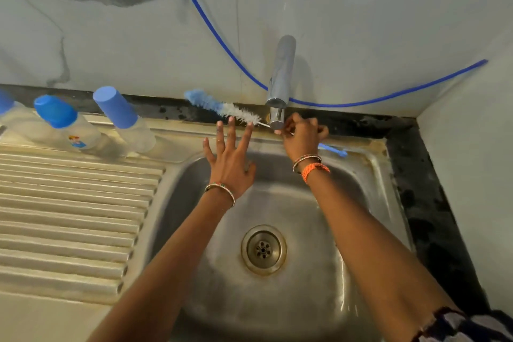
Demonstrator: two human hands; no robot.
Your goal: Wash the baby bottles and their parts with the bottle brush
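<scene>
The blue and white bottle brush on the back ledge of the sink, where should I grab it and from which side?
Probably by the thin stem of the blue and white bottle brush, where the right hand is already curled, near the chrome tap. Come from the right: the bristles fill the left end, and the blue handle tip pokes out past that hand.

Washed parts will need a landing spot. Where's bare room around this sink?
The ribbed drainboard in front of the baby bottles is bare, as is the basin around the drain. The back ledge is crowded: bottle brush, tap, both hands.
</scene>
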